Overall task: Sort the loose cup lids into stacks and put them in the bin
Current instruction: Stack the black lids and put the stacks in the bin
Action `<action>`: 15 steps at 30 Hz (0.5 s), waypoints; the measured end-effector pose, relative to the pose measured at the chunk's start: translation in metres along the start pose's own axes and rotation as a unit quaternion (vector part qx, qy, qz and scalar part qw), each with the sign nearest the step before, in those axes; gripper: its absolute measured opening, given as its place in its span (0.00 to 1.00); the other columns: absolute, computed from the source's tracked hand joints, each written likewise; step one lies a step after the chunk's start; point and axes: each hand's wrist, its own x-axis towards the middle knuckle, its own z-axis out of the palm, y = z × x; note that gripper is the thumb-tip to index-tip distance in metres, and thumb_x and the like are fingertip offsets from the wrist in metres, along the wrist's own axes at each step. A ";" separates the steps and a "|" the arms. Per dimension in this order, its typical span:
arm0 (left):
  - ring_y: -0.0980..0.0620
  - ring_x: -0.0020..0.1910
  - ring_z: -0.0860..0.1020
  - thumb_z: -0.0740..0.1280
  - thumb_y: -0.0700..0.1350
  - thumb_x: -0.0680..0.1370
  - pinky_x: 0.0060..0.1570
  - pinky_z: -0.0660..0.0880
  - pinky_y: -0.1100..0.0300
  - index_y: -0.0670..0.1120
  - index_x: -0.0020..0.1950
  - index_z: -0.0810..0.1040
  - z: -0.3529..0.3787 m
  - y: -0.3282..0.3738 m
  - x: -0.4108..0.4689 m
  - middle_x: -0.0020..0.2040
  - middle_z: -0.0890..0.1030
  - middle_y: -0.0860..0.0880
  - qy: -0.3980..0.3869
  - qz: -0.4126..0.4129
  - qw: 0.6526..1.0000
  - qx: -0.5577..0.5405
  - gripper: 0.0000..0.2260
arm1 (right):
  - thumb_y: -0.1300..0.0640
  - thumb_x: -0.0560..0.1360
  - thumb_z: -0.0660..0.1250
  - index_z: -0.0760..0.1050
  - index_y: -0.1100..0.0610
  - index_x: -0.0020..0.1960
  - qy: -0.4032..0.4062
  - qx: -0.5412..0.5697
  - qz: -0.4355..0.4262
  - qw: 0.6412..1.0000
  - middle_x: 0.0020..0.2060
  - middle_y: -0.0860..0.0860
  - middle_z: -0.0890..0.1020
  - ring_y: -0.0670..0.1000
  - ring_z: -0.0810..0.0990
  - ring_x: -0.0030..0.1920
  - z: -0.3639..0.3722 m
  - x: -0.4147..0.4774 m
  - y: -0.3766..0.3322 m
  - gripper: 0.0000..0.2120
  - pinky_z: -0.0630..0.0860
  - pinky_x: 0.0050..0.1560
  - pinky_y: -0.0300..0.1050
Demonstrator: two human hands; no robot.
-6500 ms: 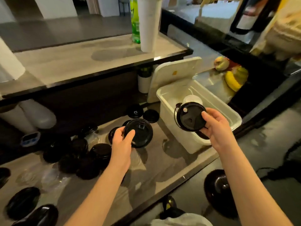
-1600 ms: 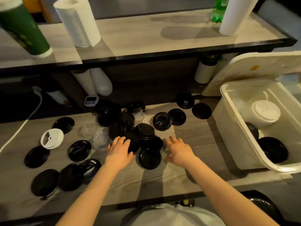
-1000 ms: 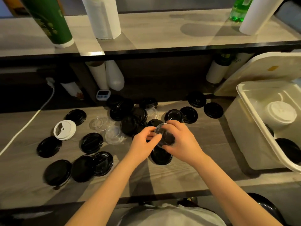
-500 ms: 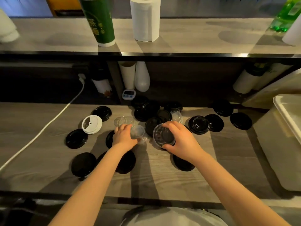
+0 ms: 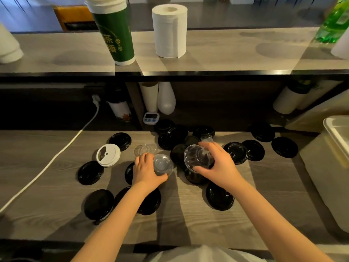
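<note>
Seen from the head camera, a second ago both hands worked one clear lid, and now they have split. The right hand [image 5: 217, 164] curls fingers and thumb round the rim of a clear lid [image 5: 197, 157], tilted above the black lids [image 5: 220, 198]. At its nine o'clock, the left hand [image 5: 146, 172] has closed on a second clear lid [image 5: 162, 165], low over the counter [image 5: 188, 216]. A third clear lid [image 5: 142, 149] lies at eleven o'clock. I'd say a clear stack is starting. The bin [image 5: 338, 133] waits at three o'clock, well apart.
</note>
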 end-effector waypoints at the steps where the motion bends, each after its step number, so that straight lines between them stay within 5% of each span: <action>1: 0.47 0.63 0.63 0.73 0.51 0.67 0.60 0.63 0.57 0.45 0.62 0.65 -0.005 0.003 -0.005 0.61 0.68 0.47 0.003 0.000 1.000 -0.023 0.29 | 0.51 0.67 0.75 0.68 0.50 0.67 0.003 0.023 0.003 1.000 0.59 0.43 0.73 0.42 0.71 0.59 0.001 0.002 -0.002 0.31 0.71 0.59 0.38; 5: 0.53 0.54 0.67 0.75 0.45 0.68 0.48 0.64 0.62 0.45 0.62 0.63 -0.021 0.016 -0.017 0.56 0.66 0.51 0.010 0.012 0.989 -0.145 0.29 | 0.52 0.66 0.77 0.69 0.50 0.66 0.013 0.104 -0.011 0.994 0.58 0.41 0.74 0.35 0.73 0.56 0.005 0.010 -0.017 0.31 0.71 0.57 0.31; 13: 0.61 0.51 0.72 0.78 0.45 0.65 0.45 0.70 0.74 0.53 0.61 0.66 -0.031 0.048 -0.028 0.56 0.72 0.56 0.054 0.082 0.959 -0.267 0.30 | 0.54 0.66 0.77 0.69 0.48 0.65 -0.016 0.170 -0.048 0.984 0.58 0.42 0.75 0.35 0.72 0.58 0.002 0.017 -0.037 0.31 0.71 0.55 0.28; 15: 0.61 0.53 0.74 0.79 0.49 0.64 0.49 0.73 0.70 0.57 0.59 0.66 -0.032 0.053 -0.030 0.56 0.74 0.56 0.055 0.103 0.947 -0.299 0.30 | 0.55 0.66 0.77 0.70 0.47 0.65 -0.020 0.183 -0.050 0.982 0.58 0.42 0.75 0.36 0.72 0.57 0.000 0.017 -0.038 0.30 0.73 0.55 0.30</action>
